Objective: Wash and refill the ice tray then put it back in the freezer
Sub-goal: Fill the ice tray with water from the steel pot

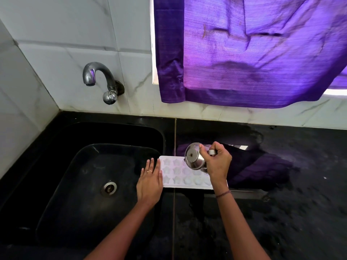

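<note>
A white ice tray (177, 174) with star and round moulds lies flat on the black counter just right of the sink. My left hand (150, 182) lies flat with straight fingers against the tray's left end. My right hand (217, 162) grips the handle of a small steel jug (194, 158), which is tipped leftward over the tray's upper middle cells. The hand and jug hide the tray's right part. I cannot make out a stream of water.
A black sink (78, 184) with a steel drain (109, 187) fills the left. A steel tap (97, 76) juts from the tiled wall above it. A purple curtain (253, 53) hangs over the wet black counter (281, 212).
</note>
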The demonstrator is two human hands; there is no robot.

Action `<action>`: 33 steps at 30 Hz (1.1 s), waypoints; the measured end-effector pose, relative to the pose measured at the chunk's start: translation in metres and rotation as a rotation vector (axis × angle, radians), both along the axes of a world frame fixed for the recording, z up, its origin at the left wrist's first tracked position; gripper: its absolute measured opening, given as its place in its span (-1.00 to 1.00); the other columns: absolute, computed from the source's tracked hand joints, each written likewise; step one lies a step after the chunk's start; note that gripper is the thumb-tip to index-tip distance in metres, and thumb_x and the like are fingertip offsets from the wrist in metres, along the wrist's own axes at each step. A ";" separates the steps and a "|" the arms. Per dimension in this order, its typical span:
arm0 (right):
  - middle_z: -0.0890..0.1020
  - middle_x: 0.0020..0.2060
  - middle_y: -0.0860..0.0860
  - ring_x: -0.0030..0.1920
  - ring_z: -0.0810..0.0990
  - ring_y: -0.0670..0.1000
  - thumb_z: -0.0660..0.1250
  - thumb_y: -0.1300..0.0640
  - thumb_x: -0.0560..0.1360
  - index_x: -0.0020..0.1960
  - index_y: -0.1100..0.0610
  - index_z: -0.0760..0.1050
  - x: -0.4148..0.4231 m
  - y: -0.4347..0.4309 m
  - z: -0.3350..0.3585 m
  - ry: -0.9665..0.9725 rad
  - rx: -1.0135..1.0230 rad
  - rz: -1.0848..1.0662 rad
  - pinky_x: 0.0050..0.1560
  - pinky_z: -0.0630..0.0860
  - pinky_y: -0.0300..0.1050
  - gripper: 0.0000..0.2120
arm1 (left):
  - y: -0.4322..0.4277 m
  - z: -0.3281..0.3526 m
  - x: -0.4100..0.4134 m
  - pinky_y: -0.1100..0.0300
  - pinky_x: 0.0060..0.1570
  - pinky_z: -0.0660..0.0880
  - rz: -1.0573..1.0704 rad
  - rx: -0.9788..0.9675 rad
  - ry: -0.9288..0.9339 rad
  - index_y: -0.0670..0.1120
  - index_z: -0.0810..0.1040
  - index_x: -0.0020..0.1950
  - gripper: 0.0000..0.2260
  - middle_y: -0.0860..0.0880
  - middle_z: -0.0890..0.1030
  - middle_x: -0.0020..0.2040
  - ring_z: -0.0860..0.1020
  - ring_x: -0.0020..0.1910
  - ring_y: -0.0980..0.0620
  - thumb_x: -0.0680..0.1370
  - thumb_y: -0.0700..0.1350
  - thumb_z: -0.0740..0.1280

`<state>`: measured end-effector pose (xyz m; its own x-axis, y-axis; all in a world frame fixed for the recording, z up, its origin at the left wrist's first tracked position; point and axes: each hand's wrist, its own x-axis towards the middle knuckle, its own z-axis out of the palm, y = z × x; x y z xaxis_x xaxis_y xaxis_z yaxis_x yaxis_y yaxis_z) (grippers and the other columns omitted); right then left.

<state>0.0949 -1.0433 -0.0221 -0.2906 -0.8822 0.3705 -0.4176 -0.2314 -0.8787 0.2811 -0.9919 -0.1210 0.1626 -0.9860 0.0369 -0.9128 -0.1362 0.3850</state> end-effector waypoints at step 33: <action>0.27 -0.52 -0.09 -0.44 0.23 -0.12 0.48 0.22 0.39 -0.44 0.07 0.20 0.022 0.005 0.007 -0.117 0.030 0.043 -0.42 0.25 -0.36 -0.53 | 0.001 0.002 0.000 0.14 0.50 -0.08 -0.006 0.019 -0.010 -0.03 -0.01 0.54 -0.32 -0.02 0.05 0.56 -0.06 0.54 0.08 0.46 0.13 -0.42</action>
<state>0.1166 -1.0384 -0.0156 -0.2915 -0.9051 0.3096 -0.3021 -0.2200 -0.9276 0.2812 -0.9914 -0.1192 0.1563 -0.9875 0.0195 -0.9173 -0.1378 0.3736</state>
